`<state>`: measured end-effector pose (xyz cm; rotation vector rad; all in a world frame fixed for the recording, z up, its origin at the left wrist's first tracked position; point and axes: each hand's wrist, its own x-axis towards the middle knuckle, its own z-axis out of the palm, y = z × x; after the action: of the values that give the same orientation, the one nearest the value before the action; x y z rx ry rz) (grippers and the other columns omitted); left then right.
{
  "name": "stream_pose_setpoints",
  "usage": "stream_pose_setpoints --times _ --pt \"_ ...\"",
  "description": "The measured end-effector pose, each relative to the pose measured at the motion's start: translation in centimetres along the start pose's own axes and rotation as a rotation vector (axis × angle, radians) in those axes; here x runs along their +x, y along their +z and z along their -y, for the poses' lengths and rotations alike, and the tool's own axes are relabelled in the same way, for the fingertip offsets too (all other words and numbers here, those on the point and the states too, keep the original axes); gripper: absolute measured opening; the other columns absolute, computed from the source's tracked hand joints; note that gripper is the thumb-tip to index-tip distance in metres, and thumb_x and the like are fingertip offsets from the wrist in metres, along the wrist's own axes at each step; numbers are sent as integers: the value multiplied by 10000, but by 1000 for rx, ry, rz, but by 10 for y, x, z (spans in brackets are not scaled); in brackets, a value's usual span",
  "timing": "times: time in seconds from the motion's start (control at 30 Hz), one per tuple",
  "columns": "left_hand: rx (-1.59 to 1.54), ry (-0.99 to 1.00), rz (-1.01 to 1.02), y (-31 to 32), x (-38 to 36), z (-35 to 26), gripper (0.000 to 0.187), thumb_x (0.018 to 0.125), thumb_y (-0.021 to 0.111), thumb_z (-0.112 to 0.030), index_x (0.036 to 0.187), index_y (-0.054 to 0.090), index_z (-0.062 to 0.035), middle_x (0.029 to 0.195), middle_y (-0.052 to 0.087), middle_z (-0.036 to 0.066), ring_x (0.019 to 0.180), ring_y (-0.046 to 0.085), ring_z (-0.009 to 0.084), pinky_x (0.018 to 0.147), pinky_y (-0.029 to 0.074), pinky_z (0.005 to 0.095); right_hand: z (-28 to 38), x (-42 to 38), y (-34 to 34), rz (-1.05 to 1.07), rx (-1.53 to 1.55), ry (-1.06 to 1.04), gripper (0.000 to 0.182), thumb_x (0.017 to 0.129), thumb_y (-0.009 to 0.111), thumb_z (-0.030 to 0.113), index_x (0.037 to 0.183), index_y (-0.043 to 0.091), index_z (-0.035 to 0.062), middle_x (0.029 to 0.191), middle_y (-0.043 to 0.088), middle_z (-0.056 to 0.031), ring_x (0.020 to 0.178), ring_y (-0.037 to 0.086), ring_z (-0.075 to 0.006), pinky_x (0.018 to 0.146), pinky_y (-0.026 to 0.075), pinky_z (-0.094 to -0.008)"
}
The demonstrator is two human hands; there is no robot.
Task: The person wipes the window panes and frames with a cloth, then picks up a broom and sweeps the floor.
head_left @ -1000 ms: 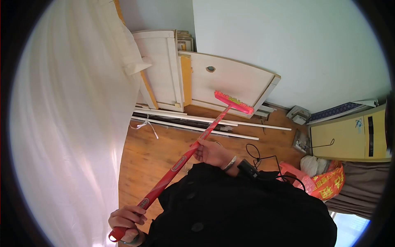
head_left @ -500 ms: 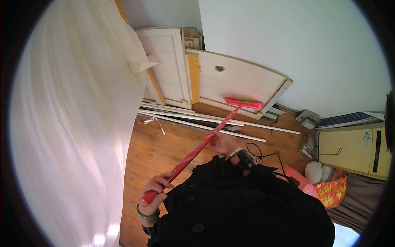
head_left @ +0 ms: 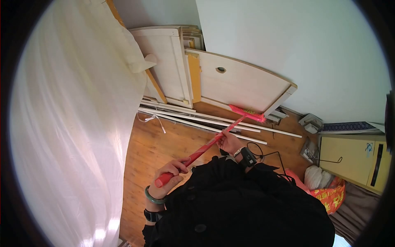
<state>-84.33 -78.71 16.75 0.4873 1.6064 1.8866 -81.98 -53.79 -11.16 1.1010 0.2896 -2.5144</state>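
A red broom handle (head_left: 204, 147) slants up and to the right across the middle of the view, with the pink broom head (head_left: 248, 113) at its far end. That head is low by the base of a pale wooden panel (head_left: 242, 82). My left hand (head_left: 170, 175) is wrapped round the handle near its butt end, which sticks out past the thumb. Farther up, my right hand (head_left: 229, 142) grips the handle about midway. White poles (head_left: 205, 119) lie along the wooden floor (head_left: 152, 152), and the broom crosses over them.
A white curtain (head_left: 78, 123) hangs on the left. Another panel (head_left: 160, 57) leans beside the first against the wall (head_left: 296, 41). To the right stand a yellow cabinet (head_left: 347, 156) and a red plastic bag (head_left: 335, 195). A dark cable (head_left: 276, 154) trails near my right wrist.
The broom's head has moved slightly right and down along the panel's base. Both hands have shifted right with the handle, the left one also upward. The view has tilted a little.
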Motion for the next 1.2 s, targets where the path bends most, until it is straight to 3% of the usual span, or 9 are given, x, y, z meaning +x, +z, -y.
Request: stream_pose_setpoints --times 0.17,0.33,0.5,0.93,1.03,1.2 --pt "3 21 -80 -6 -8 -12 164 760 620 29 767 483 -61 941 573 137 1157 456 369 961 352 444 5 6 19 128 -60 62 234 941 435 274 945 539 65 940 628 -80 888 570 -203 780 463 -331" --pt "164 42 -102 -5 -19 -25 168 755 629 25 773 485 -59 944 578 139 1151 459 367 958 350 437 -17 38 55 92 -138 90 230 938 435 283 898 540 82 923 630 -67 858 560 -190 764 452 -314" --pt "408 11 57 2 -20 -36 177 755 635 16 797 489 -74 947 575 131 1165 446 373 968 331 455 -45 59 77 33 -182 111 224 928 437 286 847 537 103 828 617 -41 763 561 -179 697 456 -311" --pt "180 -113 -13 -11 -11 -15 192 754 592 87 800 489 -69 1002 567 135 1197 421 337 952 374 385 -51 66 57 -73 -185 160 227 894 488 271 807 573 79 771 616 -38 700 574 -164 651 467 -312" --pt "219 -69 -33 -14 -7 -8 177 767 588 75 792 482 -65 1021 559 132 1196 421 330 944 386 379 -48 78 75 -82 -177 109 240 888 528 325 789 525 107 765 614 -39 652 571 -170 636 470 -338" --pt "213 -44 -131 -16 8 4 153 794 574 54 802 470 -58 1045 558 142 1190 432 302 906 412 357 -36 93 88 -98 -148 146 187 866 574 266 787 520 105 715 582 -38 660 560 -188 639 459 -348"
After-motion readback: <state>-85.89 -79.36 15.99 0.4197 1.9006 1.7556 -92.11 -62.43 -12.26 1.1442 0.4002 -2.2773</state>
